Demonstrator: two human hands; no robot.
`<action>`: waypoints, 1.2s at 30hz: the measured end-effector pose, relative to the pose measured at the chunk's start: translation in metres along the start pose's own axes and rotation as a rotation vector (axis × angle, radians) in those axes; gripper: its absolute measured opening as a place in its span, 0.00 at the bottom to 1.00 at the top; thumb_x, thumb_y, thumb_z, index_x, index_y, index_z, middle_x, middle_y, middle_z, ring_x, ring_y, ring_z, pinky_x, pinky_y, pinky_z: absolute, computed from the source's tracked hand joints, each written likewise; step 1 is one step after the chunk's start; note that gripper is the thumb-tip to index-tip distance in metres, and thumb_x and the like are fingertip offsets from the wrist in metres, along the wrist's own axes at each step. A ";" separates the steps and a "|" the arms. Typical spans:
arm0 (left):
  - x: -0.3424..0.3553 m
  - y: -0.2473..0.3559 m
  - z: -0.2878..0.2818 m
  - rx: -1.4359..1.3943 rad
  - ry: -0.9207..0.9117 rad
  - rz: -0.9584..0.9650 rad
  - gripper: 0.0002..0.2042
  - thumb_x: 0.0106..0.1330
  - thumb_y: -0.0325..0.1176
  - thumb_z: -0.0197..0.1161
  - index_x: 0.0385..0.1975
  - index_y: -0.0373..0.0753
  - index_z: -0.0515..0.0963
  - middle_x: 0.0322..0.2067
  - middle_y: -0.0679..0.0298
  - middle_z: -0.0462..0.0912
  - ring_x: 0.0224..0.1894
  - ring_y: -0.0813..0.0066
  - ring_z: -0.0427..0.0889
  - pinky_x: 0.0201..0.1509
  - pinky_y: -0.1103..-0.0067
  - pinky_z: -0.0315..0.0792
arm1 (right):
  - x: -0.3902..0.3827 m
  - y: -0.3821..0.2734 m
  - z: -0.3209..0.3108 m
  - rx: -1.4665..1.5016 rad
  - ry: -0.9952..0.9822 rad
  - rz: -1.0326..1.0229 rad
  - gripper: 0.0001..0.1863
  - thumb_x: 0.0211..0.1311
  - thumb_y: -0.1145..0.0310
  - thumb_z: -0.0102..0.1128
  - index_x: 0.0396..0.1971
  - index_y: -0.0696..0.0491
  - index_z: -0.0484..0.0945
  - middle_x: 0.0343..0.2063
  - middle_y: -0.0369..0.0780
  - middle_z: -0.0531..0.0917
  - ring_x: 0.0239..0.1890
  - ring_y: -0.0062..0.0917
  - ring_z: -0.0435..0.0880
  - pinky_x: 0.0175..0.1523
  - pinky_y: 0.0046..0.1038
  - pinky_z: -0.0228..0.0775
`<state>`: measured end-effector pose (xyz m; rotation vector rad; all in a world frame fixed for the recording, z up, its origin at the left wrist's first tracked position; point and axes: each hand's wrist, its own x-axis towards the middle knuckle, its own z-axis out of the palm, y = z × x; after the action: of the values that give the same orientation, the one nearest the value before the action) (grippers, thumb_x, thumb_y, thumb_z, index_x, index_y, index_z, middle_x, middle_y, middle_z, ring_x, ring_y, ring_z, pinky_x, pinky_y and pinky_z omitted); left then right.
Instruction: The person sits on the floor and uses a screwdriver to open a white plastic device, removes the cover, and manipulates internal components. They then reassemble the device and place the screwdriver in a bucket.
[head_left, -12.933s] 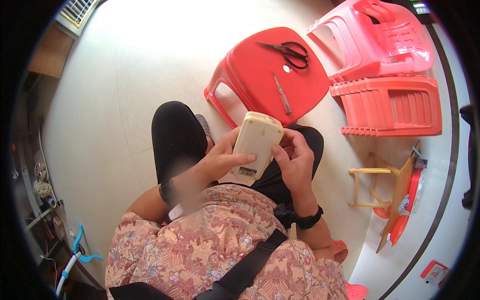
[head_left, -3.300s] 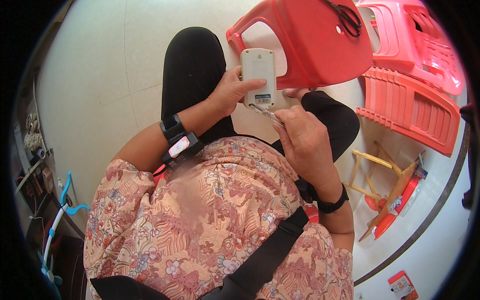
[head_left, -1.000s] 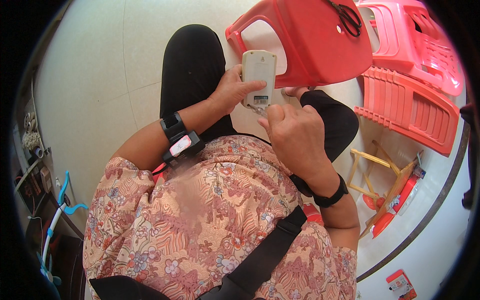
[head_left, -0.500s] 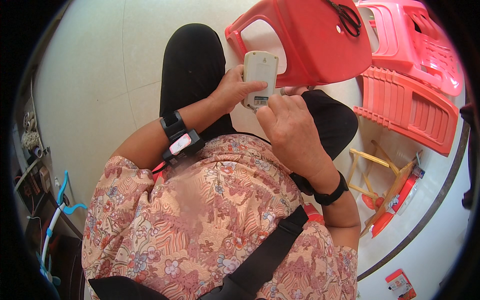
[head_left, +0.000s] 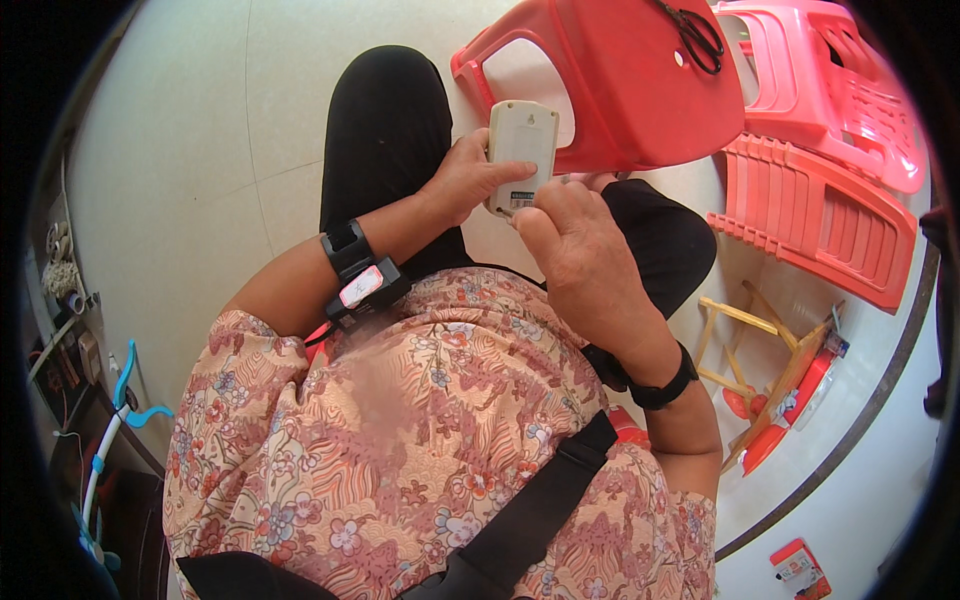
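My left hand (head_left: 465, 180) grips a cream plastic handheld device (head_left: 524, 145) by its left edge, back side up, thumb across it. Screw holes sit at its corners, with a barcode label near the lower end. My right hand (head_left: 580, 260) is closed on a slim screwdriver (head_left: 509, 214), largely hidden by my fingers, whose tip meets the device's lower left corner. Both hands are above my lap, between my knees in black trousers.
A red plastic stool (head_left: 640, 90) stands ahead, black-handled scissors (head_left: 697, 40) on it. At the right are stacked pink stools (head_left: 820, 215) and a wooden folding stool (head_left: 750, 330). A white-and-blue stand (head_left: 120, 410) and clutter line the left edge.
About thirteen seconds ago both hands held the device without a tool, and a slim tool lay on the red stool. Over the last second my right hand has turned slightly at the device's corner.
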<state>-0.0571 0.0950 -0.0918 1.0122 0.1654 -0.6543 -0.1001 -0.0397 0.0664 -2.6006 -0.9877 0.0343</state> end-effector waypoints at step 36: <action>0.001 -0.003 -0.001 0.053 0.017 0.010 0.25 0.56 0.31 0.72 0.51 0.29 0.71 0.42 0.55 0.82 0.40 0.67 0.85 0.40 0.71 0.81 | -0.006 -0.010 -0.004 -0.293 -0.227 0.215 0.13 0.57 0.64 0.63 0.27 0.53 0.68 0.19 0.39 0.73 0.23 0.30 0.78 0.32 0.32 0.64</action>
<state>-0.0580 0.0944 -0.0955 1.0697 0.1586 -0.6438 -0.1105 -0.0379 0.0732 -3.0170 -0.8325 0.2629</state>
